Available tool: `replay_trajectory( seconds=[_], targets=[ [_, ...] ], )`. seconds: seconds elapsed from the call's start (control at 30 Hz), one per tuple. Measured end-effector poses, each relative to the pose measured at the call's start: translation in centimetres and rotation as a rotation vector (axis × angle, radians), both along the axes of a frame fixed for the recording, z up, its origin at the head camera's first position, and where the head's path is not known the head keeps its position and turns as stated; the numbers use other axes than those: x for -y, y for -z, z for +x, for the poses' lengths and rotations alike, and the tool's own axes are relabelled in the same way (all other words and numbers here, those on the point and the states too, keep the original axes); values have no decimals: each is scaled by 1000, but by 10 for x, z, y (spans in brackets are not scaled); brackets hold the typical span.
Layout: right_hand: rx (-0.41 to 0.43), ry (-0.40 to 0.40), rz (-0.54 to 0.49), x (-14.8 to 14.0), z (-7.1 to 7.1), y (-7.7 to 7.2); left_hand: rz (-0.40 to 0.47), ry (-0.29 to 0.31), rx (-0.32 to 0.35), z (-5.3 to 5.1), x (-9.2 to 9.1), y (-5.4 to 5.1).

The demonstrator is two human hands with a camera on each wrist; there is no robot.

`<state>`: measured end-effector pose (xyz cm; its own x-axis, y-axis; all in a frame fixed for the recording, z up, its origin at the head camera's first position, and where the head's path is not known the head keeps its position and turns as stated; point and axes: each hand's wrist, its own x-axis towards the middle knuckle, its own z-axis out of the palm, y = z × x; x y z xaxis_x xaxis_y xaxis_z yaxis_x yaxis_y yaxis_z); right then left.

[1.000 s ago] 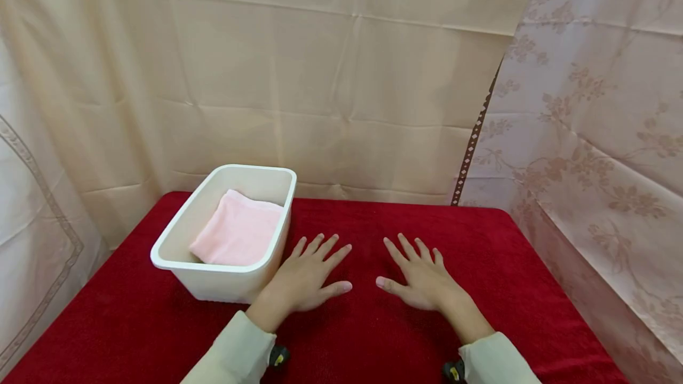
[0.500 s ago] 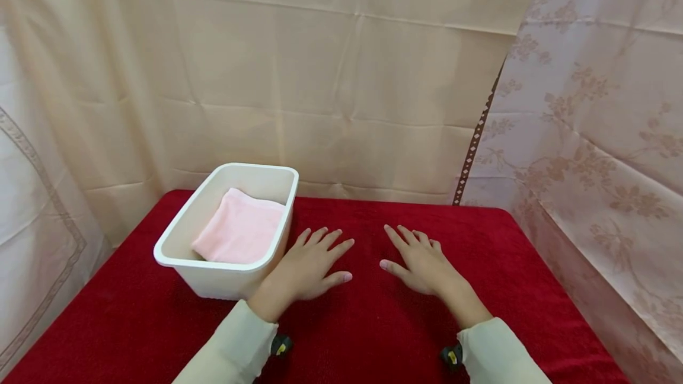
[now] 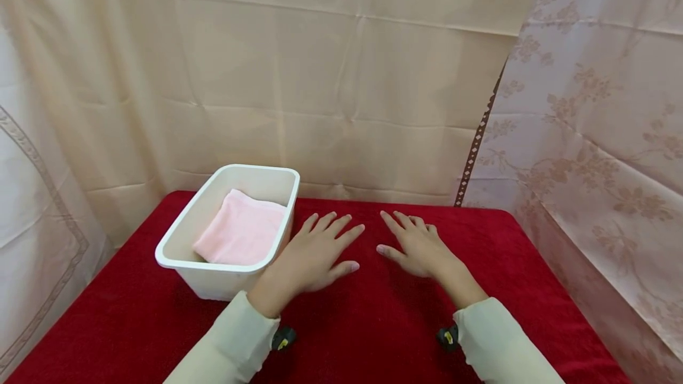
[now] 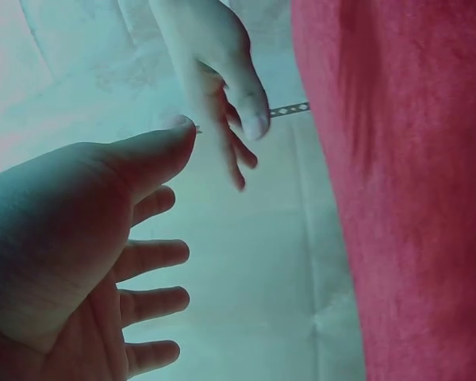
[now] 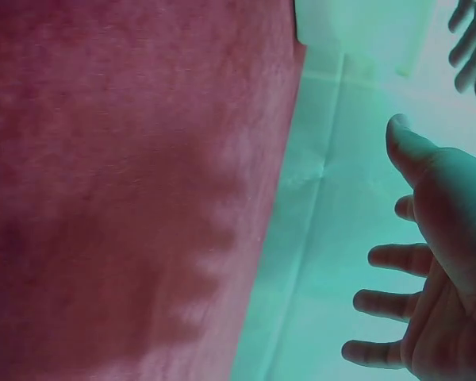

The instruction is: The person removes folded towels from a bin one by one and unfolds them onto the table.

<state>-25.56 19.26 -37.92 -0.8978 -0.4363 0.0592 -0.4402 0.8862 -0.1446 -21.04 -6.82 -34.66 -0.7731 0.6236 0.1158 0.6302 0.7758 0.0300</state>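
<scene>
My left hand (image 3: 312, 256) hovers palm down above the red cloth, fingers spread and holding nothing. Just left of it stands a white plastic basin (image 3: 213, 283), partly covered by that hand and wrist. Inside the basin lies a folded pink towel (image 3: 242, 229). To the right, my right hand (image 3: 421, 248) is also palm down over the cloth with its fingers extended and no object in it. A gap separates the two hands. Both wrist views show air between the palms and the cloth: the left hand (image 4: 87, 254) and the right hand (image 5: 444, 246) touch nothing there.
Red velvet-like cloth (image 3: 373, 336) covers the table. A beige curtain (image 3: 320, 76) hangs behind its far edge, and a floral pinkish curtain (image 3: 603, 135) hangs along the right. Another pale curtain (image 3: 32, 224) is at the left.
Both hands have moved forward, away from me, over the cloth, and slightly closer together. The right fingers have drawn closer to one another. The basin and towel stay put.
</scene>
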Motion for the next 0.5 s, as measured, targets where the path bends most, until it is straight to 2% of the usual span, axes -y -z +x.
replay_trajectory(
  seconds=[0.23, 0.5],
  targets=[
    [-4, -13, -1, 10, -11, -10, 2, -22, -39, 2, 5, -18],
    [-25, -39, 30, 25, -25, -23, 66, -26, -80, -1, 22, -31]
  ],
)
